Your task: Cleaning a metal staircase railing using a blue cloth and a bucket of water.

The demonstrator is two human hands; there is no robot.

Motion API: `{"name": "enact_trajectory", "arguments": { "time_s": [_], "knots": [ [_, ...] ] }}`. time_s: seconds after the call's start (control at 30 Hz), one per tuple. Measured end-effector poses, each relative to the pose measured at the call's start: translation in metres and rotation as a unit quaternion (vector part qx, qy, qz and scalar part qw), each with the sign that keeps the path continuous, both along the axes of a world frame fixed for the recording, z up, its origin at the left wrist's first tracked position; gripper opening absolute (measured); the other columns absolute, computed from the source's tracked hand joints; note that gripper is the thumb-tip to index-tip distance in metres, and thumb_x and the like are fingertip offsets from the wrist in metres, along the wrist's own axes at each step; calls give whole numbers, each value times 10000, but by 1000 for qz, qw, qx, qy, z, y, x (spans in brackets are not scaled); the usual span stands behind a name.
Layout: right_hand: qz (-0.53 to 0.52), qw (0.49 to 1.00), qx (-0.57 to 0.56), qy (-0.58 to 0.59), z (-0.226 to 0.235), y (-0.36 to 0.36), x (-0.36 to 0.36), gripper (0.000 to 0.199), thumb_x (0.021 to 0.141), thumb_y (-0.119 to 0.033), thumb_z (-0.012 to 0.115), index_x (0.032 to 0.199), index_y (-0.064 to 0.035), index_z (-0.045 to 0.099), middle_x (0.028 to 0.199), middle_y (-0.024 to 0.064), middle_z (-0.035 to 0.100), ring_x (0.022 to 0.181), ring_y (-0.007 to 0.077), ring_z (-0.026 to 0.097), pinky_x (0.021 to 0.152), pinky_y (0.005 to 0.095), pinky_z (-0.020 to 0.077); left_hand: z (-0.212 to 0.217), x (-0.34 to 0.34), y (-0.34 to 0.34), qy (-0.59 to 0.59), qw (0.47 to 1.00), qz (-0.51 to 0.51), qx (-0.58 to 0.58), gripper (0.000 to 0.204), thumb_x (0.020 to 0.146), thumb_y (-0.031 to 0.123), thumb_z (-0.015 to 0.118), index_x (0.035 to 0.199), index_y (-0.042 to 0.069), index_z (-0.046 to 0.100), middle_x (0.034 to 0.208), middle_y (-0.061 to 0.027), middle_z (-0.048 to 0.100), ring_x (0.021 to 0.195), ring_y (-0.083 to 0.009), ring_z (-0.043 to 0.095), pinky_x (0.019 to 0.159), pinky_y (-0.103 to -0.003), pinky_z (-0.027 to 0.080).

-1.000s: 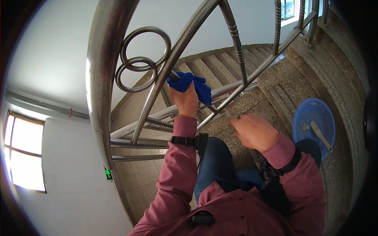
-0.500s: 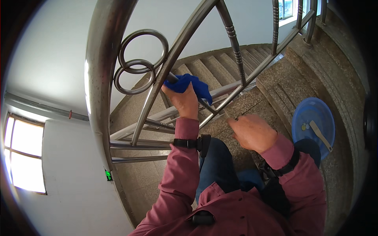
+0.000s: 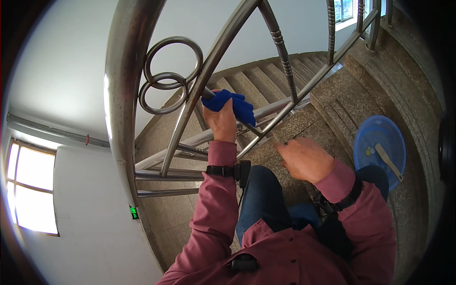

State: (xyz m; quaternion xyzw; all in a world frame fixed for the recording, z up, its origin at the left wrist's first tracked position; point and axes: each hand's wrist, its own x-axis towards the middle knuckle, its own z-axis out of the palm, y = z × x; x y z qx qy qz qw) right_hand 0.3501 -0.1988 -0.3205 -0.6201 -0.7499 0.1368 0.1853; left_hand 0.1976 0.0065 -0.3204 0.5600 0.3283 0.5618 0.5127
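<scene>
My left hand [image 3: 221, 124] is closed round a blue cloth [image 3: 232, 104], which is wrapped over a slanting metal baluster [image 3: 252, 128] of the stair railing. The cloth hides part of that bar, and a fold of it hangs to the right. My right hand [image 3: 306, 159] is at the lower right of the cloth, apart from it, above the stone step. Its fingers are curled, with the index finger toward the railing; whatever they may hold is hidden under the hand.
A blue plastic basin [image 3: 375, 133] holding a pale flat-handled tool [image 3: 388, 161] stands on the step to my right. Two interlocked metal rings [image 3: 173, 39] sit beside the thick handrail [image 3: 124, 80]. Stone stairs [image 3: 266, 78] curve beyond the railing.
My left hand and the cloth have shifted a little to the right and down along the baluster. My right hand has hardly moved.
</scene>
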Motion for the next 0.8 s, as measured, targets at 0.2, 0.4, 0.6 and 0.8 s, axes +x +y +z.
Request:
{"name": "enact_trajectory", "arguments": {
  "time_s": [0.2, 0.4, 0.6, 0.8],
  "knots": [
    [-3, 1000, 3, 4, 0, -1, -1, 153, 896, -91, 692, 1024, -11, 711, 848, 209, 749, 851, 410, 768, 724, 527, 619, -2, -6, 8, -41, 999, -22, -19, 324, 888, -109, 601, 1179, 33, 592, 929, -121, 722, 791, -244, 770, 726, -357, 637],
    [-2, 1000, -8, -4, -1, 0, -2, 154, 882, -85, 700, 1017, -11, 710, 870, 214, 757, 863, 409, 772, 737, 524, 625, -5, -7, 10, -35, 999, -7, -18, 343, 838, -86, 606, 1161, 28, 628, 941, -84, 702, 826, -220, 747, 745, -336, 611],
    [-1, 1000, -7, 5, -1, 1, -1, 148, 872, -76, 701, 1004, -9, 707, 862, 221, 755, 866, 417, 771, 746, 521, 625, -5, -8, 4, -29, 999, -20, -29, 369, 852, -84, 632, 1197, 46, 651, 1075, -55, 681, 970, -170, 674, 898, -320, 550],
    [5, 1000, -23, 1, -8, 1, 0, 320, 904, -218, 799, 1117, -13, 674, 834, 231, 738, 849, 445, 750, 757, 552, 596, -13, -6, 4, -36, 999, -22, -17, 368, 854, -102, 621, 1196, 34, 621, 1041, -81, 689, 904, -238, 732, 858, -355, 598]
  ]
}}
